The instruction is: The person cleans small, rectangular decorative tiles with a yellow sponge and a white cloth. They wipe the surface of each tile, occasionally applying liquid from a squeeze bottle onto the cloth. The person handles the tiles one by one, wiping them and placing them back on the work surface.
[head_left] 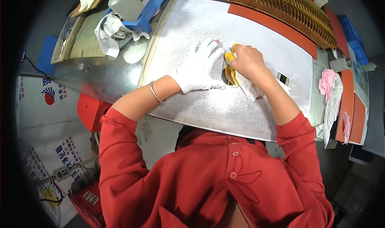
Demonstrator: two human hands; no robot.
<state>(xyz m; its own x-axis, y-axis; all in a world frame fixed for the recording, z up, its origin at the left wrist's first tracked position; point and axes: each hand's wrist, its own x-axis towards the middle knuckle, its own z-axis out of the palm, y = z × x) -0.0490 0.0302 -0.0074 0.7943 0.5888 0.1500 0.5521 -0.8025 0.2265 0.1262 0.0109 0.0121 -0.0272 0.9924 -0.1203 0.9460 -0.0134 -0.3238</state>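
Observation:
My left hand [200, 67], in a white glove, lies on the table's white covering, its thumb and forefinger at the edges of a small dark and gold rectangular plate [229, 76], holding it in place. My right hand [249, 61] wears yellow finger cots on its fingertips. It grips a white cloth [249, 89], pressed against the plate's right side. Both hands partly hide the plate. To the right, beside my right wrist, a similar small dark plate [283, 78] lies on the covering.
A slotted wooden rack [276, 5] runs along the far edge, with a red strip [272, 29] before it. At left are a blue basket [146, 17], a white plastic bottle [125, 4] and a crumpled cloth [110, 33]. Pink and white cloths [331, 87] hang at right.

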